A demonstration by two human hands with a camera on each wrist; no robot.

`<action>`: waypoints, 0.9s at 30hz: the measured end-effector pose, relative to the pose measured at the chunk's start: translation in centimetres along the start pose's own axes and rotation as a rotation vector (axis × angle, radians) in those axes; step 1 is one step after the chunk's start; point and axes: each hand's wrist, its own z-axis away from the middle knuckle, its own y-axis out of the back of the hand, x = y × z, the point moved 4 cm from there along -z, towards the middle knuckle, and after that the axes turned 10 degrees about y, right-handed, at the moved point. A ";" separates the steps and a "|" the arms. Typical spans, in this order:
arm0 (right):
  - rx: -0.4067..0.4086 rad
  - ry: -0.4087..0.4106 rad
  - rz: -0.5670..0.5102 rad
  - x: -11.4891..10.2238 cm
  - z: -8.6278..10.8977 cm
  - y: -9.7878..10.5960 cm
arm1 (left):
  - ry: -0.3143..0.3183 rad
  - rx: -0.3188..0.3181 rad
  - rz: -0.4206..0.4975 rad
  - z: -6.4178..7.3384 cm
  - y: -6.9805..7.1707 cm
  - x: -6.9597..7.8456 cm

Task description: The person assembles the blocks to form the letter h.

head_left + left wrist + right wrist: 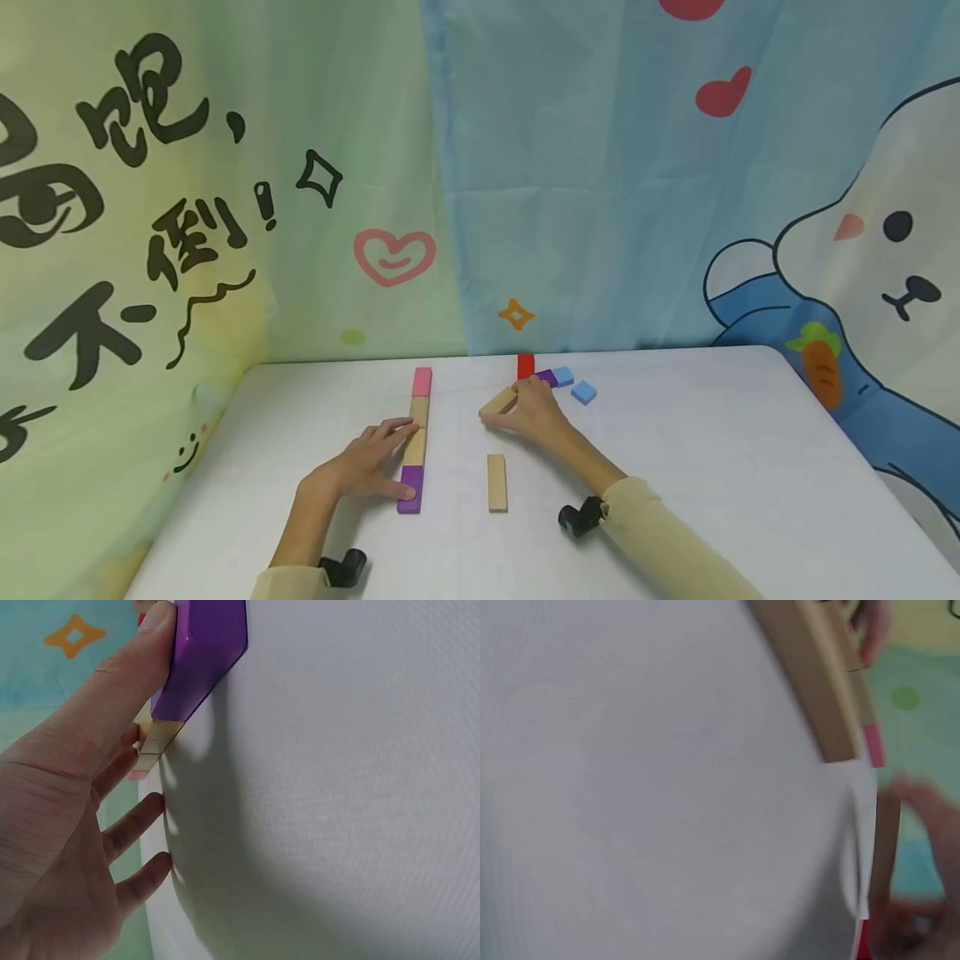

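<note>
A straight row runs away from me on the table: a purple block [410,492] nearest, two wooden blocks [415,447] in the middle, a pink block [422,382] at the far end. My left hand [363,467] rests along its left side, thumb on the purple block and fingertips by the wooden ones; the left wrist view shows the thumb [124,679] fairly straight. Farther right, my right hand [542,414] pinches another wooden block [498,402] between thumb and fingers, slanted, close to a red block [526,365]. Nearer me lies a single wooden block [497,483].
Just beyond the right hand are a partly hidden purple block [547,378] and two light blue blocks [583,392]. The white tabletop [697,442] ends at a printed curtain [570,183] behind. Both wrists carry black cameras [343,568].
</note>
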 end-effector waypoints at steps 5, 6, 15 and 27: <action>-0.172 0.239 -0.051 -1.1 0.4 0.4 | -0.001 -0.007 0.003 0.1 0.0 0.1; -0.192 0.278 -0.040 -1.2 0.6 0.5 | 0.001 -0.006 0.003 0.1 0.0 0.0; -0.263 0.401 -0.028 -0.6 1.2 0.9 | 0.007 -0.005 0.006 0.0 0.0 -0.1; -0.355 0.418 -0.177 0.4 1.3 0.0 | 0.021 -0.006 0.015 0.0 0.0 0.0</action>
